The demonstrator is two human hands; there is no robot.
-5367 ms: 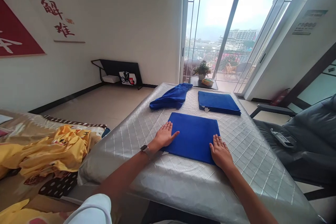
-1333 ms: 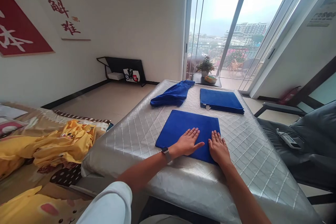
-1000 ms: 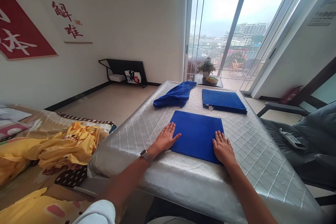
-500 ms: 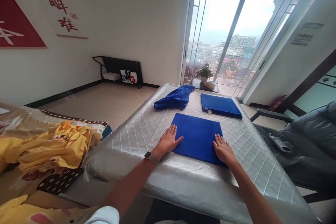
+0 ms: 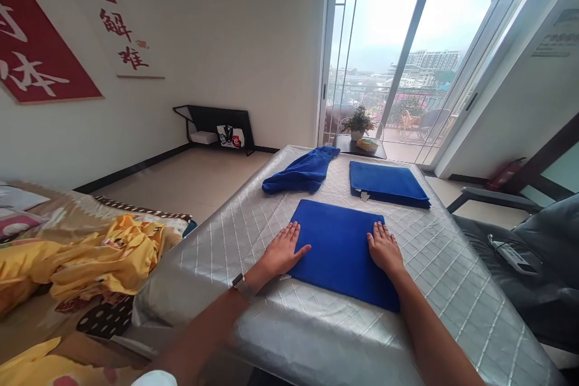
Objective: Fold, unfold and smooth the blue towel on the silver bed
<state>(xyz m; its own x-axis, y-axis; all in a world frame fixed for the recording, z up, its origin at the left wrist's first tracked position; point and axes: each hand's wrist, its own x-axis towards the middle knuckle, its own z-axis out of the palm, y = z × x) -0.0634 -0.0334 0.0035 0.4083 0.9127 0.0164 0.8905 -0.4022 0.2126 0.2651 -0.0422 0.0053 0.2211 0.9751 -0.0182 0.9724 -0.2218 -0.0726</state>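
Note:
A blue cloth folded into a flat rectangle [image 5: 337,253] lies near the front of a table with a silver quilted cover [image 5: 217,241]. My left hand [image 5: 283,248] rests flat along its left edge, thumb stretched over the fabric. On the right edge, my right hand [image 5: 384,246] lies flat with its fingers out. Neither hand grips the cloth. Farther back on the right is a stack of folded blue cloth [image 5: 388,183] with a small white tag. To its left a crumpled blue cloth [image 5: 302,170] lies loose.
Yellow clothes [image 5: 108,256] are heaped at the left. A dark armchair [image 5: 511,247] with a white power strip [image 5: 513,255] on it stands at the right. Beyond the table, a potted plant [image 5: 359,122] sits on a small dark table by the glass sliding door.
The view has shifted slightly, and the folded cloth appears a little nearer. Both hands stay flat on its side edges, the right one slightly higher along its edge.

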